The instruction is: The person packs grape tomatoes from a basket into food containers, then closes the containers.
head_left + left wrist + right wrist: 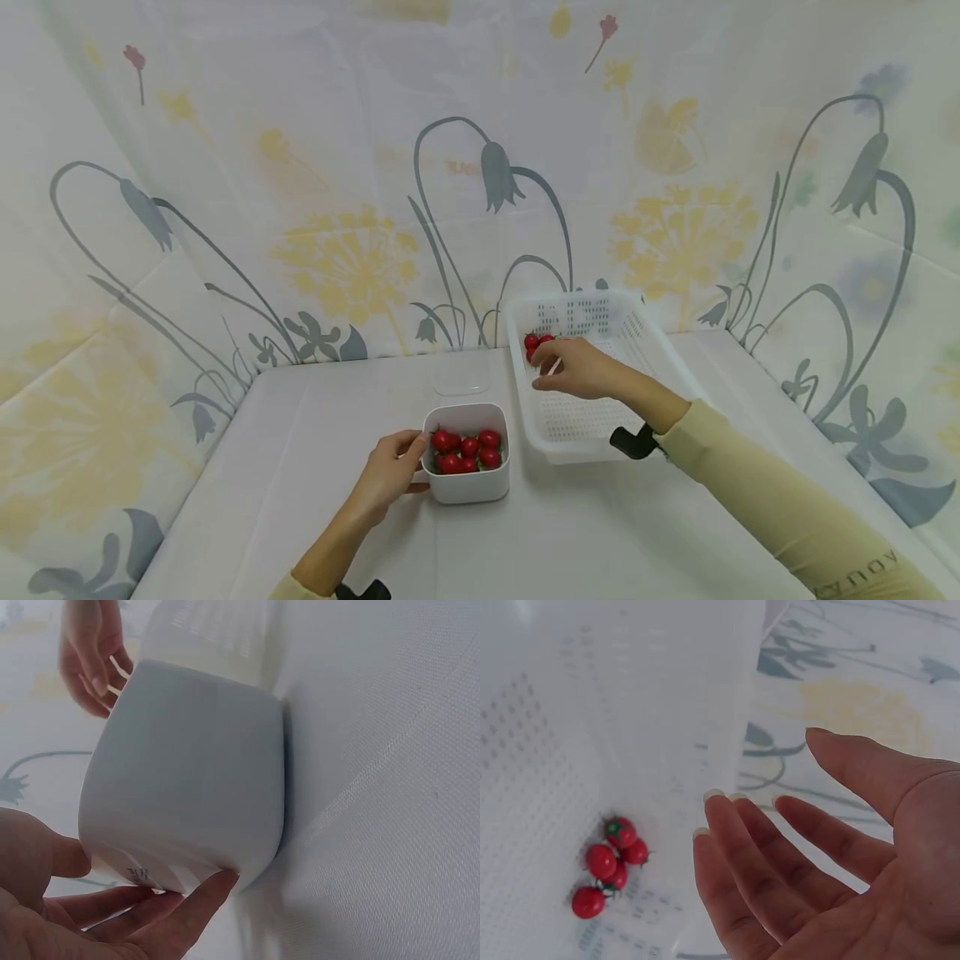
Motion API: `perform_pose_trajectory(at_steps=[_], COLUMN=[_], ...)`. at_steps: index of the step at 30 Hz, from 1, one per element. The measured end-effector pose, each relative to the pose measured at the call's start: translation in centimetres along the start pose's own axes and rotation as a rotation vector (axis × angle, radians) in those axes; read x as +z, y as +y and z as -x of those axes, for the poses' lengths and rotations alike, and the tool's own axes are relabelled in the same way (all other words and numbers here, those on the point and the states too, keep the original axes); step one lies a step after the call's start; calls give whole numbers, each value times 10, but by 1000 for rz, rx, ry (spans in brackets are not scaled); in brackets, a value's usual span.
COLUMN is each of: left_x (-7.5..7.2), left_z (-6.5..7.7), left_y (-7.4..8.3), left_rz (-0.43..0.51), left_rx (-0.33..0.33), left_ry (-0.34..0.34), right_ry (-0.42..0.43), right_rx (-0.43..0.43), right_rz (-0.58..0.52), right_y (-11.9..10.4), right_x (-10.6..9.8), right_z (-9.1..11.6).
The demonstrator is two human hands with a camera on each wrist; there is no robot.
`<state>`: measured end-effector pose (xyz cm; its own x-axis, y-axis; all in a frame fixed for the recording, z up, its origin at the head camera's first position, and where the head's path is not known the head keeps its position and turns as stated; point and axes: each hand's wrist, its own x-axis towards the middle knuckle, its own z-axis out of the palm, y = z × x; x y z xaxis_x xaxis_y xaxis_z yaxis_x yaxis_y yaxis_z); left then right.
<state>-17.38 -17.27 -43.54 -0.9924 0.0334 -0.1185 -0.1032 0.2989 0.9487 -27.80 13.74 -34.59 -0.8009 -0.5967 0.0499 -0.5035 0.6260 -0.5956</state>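
Note:
A white square container (470,485) with rounded corners stands on the table, holding several cherry tomatoes (469,447) with green stems. My left hand (392,471) grips its left side, thumb at the rim and fingertips on the outer wall, as the left wrist view shows up close on the container (187,765). Over the left part of a white perforated basket (551,450), my right hand (581,368) hovers with loosely bent fingers and nothing between them. Below it, several more cherry tomatoes (601,861) lie grouped in the basket; the hand partly covers them in the head view.
A clear, flat lid-like piece (460,382) lies behind the container on the white tabletop (337,417). A floral-print cloth (360,167) hangs along the back and both sides. The basket stands right of the container, close to it.

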Motion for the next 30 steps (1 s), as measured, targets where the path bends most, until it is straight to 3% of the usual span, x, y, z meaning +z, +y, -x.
perform_pose_trajectory(at_steps=[7,14,30], left_x=[0,0,-1], left_z=[0,-1,-1], left_y=[1,1,0], left_rz=[-9,-6,2], left_rx=[-14,-13,-11], left_ry=[4,4,-4], right_ry=[61,65,42], right_rx=[118,215,401], right_rz=[50,31,-24], right_y=[37,59,102], right_x=[-15,-23,-7], right_z=[-15,-31,-63])
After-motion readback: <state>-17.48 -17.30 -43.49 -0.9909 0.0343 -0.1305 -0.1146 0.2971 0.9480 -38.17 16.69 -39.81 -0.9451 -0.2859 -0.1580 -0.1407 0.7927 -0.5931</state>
